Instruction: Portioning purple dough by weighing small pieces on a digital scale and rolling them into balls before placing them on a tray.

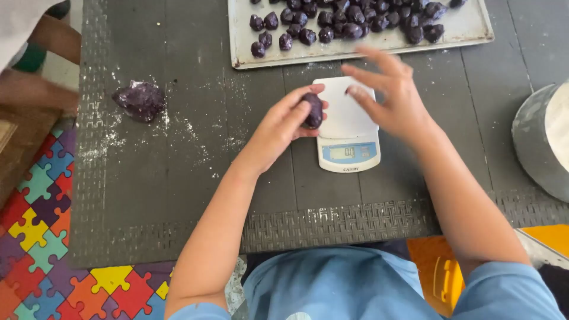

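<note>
My left hand (283, 121) grips a small dark purple dough ball (313, 111) just at the left edge of a white kitchen scale (346, 127). My right hand (391, 95) hovers over the scale's right side, fingers spread, holding nothing. Beyond the scale lies a metal baking tray (468, 26) with several dark purple dough balls (349, 21) on it. A larger lump of purple dough (141, 101) rests on the dark mat to the left, with flour scattered around it.
A dark woven mat (148, 178) covers the low work surface. A grey round container (542, 139) stands at the right edge. A colourful puzzle-pattern floor mat (53, 237) lies at the lower left. Another person's arm (35, 89) shows at the far left.
</note>
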